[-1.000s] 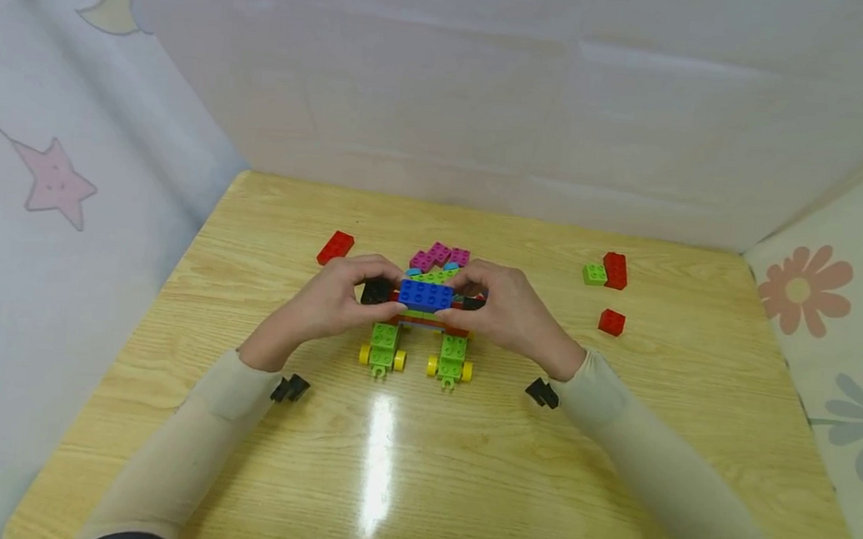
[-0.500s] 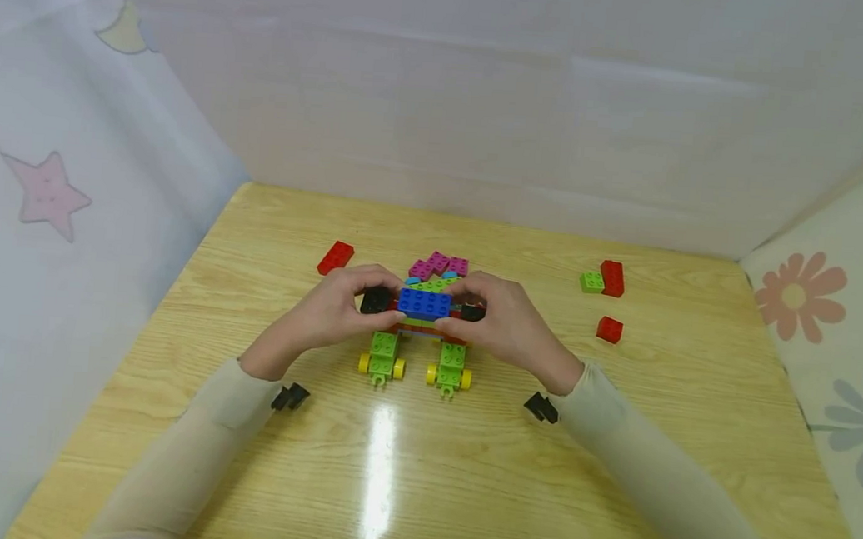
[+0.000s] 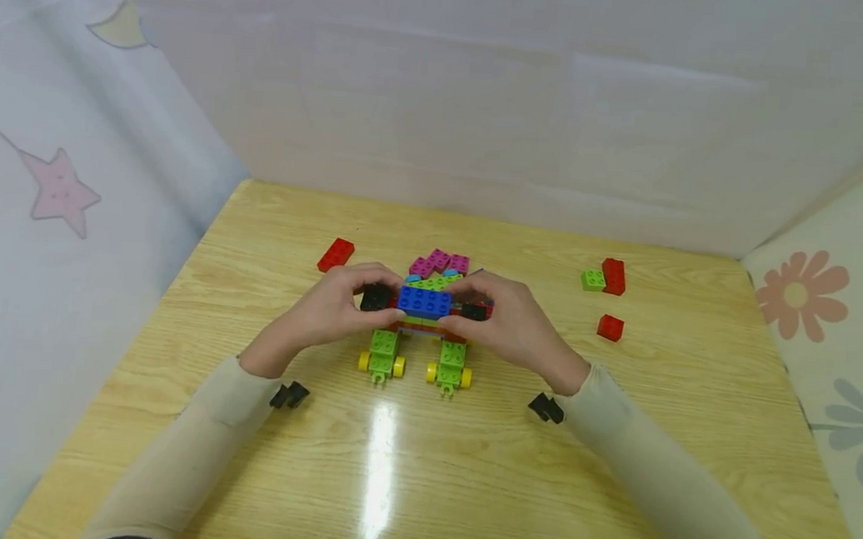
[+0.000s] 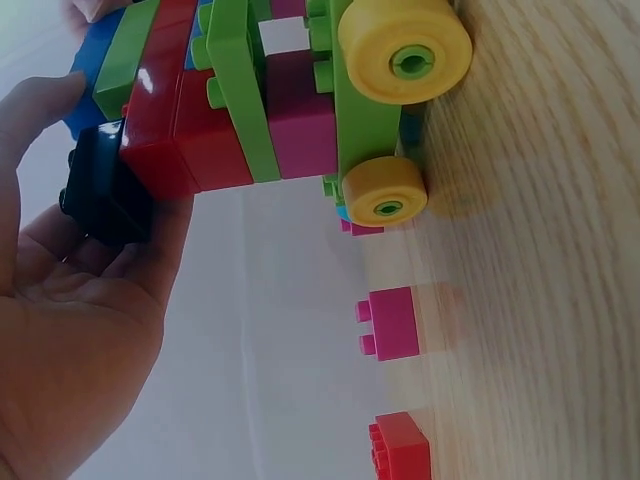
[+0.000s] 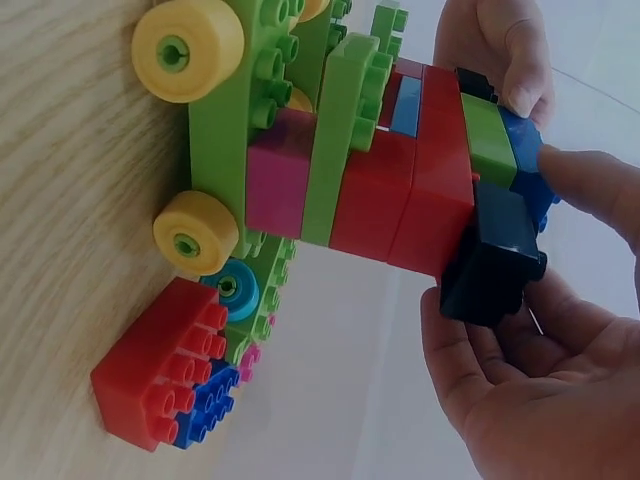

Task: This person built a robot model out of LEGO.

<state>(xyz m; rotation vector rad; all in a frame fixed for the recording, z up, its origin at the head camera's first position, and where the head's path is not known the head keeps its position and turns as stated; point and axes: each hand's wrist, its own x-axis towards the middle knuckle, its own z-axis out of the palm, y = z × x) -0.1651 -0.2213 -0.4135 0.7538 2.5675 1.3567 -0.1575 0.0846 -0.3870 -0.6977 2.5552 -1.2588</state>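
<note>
A blue brick tops a build of toy building blocks with red layers and two green wheeled bases below. My left hand pinches its left end between thumb and fingers, while my right hand pinches the other end. In the left wrist view, a black brick sticks out beside the red brick, close to my left palm. The right wrist view has a matching black brick near my right fingers, and a green brick directly under the blue one. The hands partly hide the build's sides.
Behind the build lie pink bricks and a green piece. Red bricks are at the back left; a light green brick and red bricks are at the right. Small black pieces lie near each forearm.
The head view has shifted slightly. Both hands stay at the ends of the blue brick, with almost no movement of the build.
</note>
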